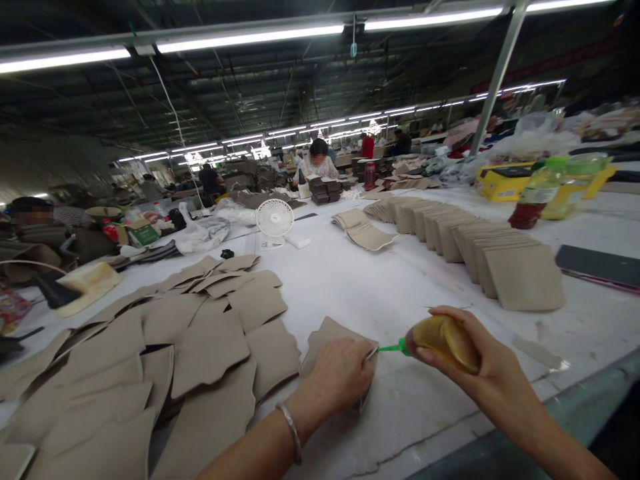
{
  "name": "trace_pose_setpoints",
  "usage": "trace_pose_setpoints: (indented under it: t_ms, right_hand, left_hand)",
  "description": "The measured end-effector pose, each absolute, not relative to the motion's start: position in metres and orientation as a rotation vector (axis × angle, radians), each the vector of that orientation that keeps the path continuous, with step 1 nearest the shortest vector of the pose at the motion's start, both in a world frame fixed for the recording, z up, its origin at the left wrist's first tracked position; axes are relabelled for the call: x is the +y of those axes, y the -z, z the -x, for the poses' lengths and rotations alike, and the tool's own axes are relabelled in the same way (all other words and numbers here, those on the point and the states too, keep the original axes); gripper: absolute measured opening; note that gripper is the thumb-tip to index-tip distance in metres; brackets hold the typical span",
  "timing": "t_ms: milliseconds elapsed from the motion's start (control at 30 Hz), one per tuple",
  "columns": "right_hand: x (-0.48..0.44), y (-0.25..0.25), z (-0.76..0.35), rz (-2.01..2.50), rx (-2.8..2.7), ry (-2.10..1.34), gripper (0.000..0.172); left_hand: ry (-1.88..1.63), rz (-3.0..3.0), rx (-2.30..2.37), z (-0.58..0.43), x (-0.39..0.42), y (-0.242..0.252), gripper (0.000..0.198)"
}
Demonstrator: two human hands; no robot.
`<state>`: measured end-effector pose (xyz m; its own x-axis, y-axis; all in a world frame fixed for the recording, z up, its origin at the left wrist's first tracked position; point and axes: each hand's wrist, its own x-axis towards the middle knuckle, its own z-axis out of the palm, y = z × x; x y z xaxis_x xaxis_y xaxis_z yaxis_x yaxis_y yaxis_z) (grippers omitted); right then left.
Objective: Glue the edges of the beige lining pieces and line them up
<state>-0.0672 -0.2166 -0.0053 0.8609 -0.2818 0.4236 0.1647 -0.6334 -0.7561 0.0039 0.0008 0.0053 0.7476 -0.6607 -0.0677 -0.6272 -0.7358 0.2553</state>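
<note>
My left hand (340, 373), with a bracelet at the wrist, is closed on a taupe cut panel (327, 331) that rests on the white table. The panel's right edge is lifted a little, and part of it is hidden under my fingers. In my right hand (480, 360) lies a squeeze bottle (443, 341) of amber liquid, tipped sideways. Its thin green nozzle (390, 348) points left and meets the panel's edge beside my left fingertips. Many similar panels (210, 350) lie in a loose, overlapping heap to the left of my left hand.
A fanned row of taupe pieces (523, 277) curves across the right side, with a smaller stack (363, 230) near it. Beyond stand a white fan (275, 219), bottles (535, 193) and a yellow box (500, 183). A dark flat pad (600, 265) lies right. A person (319, 163) sits opposite.
</note>
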Motion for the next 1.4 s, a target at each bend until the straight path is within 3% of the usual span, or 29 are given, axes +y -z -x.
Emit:
trace_pose_setpoints:
  t_ms: [467,667,833,1000,1167,1400]
  right_hand:
    - [-0.224,0.007,0.064,1.929,0.264,0.506,0.065]
    - [-0.222,0.007,0.068,1.841,0.141,0.353,0.058]
    - [-0.219,0.007,0.070,1.830,0.164,0.427,0.057]
    - [-0.213,0.008,0.079,1.727,0.090,0.235,0.053]
    - [-0.214,0.009,0.081,1.750,0.147,0.361,0.056]
    - [-0.209,0.011,0.088,1.688,0.047,0.216,0.053]
  left_hand:
    - [0.302,-2.677,-1.004,0.001,0.005,-0.008,0.040]
    - [0.367,-2.670,-0.990,0.003,0.006,-0.012,0.042]
    - [0.381,-2.665,-0.969,0.005,0.006,-0.012,0.045]
    - [0.426,-2.680,-0.895,0.009,0.005,-0.011,0.048]
    - [0.433,-2.685,-0.893,0.009,0.004,-0.010,0.048]
    - [0.434,-2.697,-0.893,0.008,0.004,-0.009,0.049]
